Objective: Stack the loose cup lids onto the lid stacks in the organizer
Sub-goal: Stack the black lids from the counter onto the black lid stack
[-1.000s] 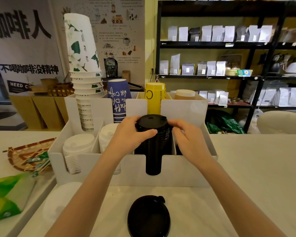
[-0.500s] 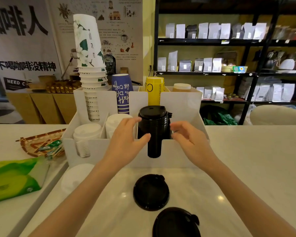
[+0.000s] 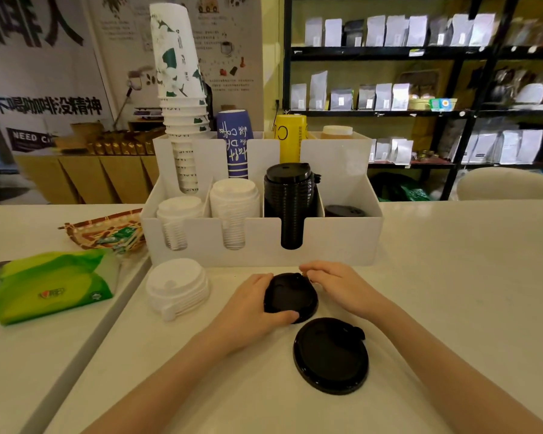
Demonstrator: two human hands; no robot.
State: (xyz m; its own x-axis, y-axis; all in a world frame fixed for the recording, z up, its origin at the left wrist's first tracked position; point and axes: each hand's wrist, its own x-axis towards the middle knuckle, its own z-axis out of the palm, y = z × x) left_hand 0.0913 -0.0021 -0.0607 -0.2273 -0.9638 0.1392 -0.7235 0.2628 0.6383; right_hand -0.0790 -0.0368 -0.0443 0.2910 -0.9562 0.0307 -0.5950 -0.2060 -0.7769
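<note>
Holding a black lid [image 3: 290, 296] in front of the white organizer [image 3: 342, 245], left hand [image 3: 251, 311] curled around it, right hand [image 3: 339, 283] pinching its far edge.

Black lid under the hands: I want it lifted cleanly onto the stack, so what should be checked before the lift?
1. Left hand on the small black lid: ok, thumb and fingers touch its rim.
2. Right hand on the lid: ok, fingertips at its far edge.
3. Lid lifted: not ok, it lies on the counter.
4. Black lid stack reachable in the organizer: ok, top uncovered.
5. Larger black lid apart from it: cannot tell, edges look close.
</note>
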